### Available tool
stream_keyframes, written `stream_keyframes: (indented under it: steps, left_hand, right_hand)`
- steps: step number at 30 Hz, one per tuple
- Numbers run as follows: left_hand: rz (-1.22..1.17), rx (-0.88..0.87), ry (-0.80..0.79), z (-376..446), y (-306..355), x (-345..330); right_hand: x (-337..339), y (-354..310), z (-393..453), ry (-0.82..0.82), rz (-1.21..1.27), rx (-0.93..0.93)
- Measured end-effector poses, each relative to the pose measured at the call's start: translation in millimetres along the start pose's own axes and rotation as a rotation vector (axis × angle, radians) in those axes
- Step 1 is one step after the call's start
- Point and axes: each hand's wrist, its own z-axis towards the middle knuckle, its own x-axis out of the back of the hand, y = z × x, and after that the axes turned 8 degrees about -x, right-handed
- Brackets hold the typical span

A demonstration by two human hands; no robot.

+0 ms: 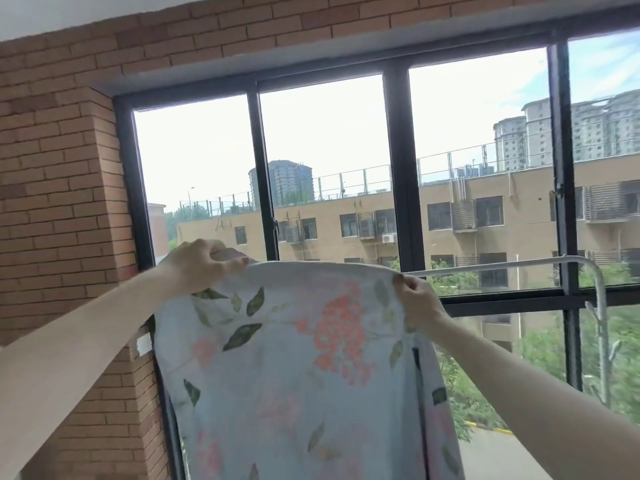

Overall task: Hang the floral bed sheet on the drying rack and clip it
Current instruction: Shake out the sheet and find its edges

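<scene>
The floral bed sheet (pixel 304 368) hangs over the top bar of the white drying rack (pixel 485 268) in front of the big window (pixel 394 188) — most of it drops down on the near side. The left hand (pixel 204 263) grips the sheet's top left edge, fingers curled round the cloth. The right hand (pixel 417 297) pinches the top right edge — right by the bar. A brick wall (pixel 59 188) stands on the left.

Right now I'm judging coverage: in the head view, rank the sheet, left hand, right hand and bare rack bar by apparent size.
1. Sheet, largest by far.
2. Rack bar, long but thin.
3. Left hand and right hand: too alike to rank.
</scene>
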Motion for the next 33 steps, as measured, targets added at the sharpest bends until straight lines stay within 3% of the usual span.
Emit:
stream_keyframes:
  steps: [2,5,9,12,14,17,20,27,29,33]
  left_hand:
    - [-0.090,-0.003,-0.061,-4,3,1]
    - [-0.140,-0.103,-0.111,-6,28,-10]
    - [-0.142,-0.232,-0.176,5,70,-39]
    - [-0.232,-0.225,-0.250,22,80,-60]
    - [-0.303,-0.207,-0.192,31,79,-68]
    - [-0.376,-0.169,-0.062,38,74,-63]
    - [-0.346,-0.198,0.037,41,76,-51]
    - [-0.314,-0.190,0.196,37,76,-18]
    - [-0.273,-0.140,0.230,36,63,-9]
    - [-0.170,-0.076,0.233,30,38,-4]
  right_hand:
    - [4,-52,-1,0.038,0.081,0.134]
    - [-3,-99,-5,-0.033,0.002,0.265]
    - [-21,-114,-6,-0.099,-0.014,0.342]
    - [-29,-121,-12,-0.144,0.019,0.370]
    - [-25,-121,-15,-0.144,0.018,0.375]
    - [-5,-109,-16,-0.172,-0.034,0.346]
    - [3,-84,-24,-0.304,-0.170,0.259]
    - [-2,35,-38,-0.621,-0.419,-0.145]
    - [8,48,-37,-0.584,-0.429,-0.209]
    - [29,20,-15,-0.399,-0.478,-0.109]
